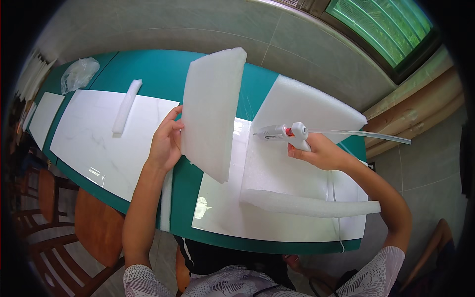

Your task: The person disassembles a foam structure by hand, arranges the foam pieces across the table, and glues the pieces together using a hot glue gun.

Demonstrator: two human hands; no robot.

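My left hand (168,140) grips a white foam sheet (212,114) by its left edge and holds it upright over the table. In my right hand (320,153) is a white glue gun (281,132), its nozzle pointing left. A long clear glue stick (366,134) sticks out of the gun's back end. Below the gun stands a white foam piece with a raised back panel (311,105) and a thick foam strip (311,204) along its near side. The gun's nozzle is close to the left edge of this foam; whether it touches cannot be seen.
White glossy boards (94,133) lie on the green table (158,64), with a foam strip (127,106) on the left one. A clear plastic bag (79,74) sits at the far left. A cord (338,230) hangs over the near edge. Wooden chairs (98,222) stand at left.
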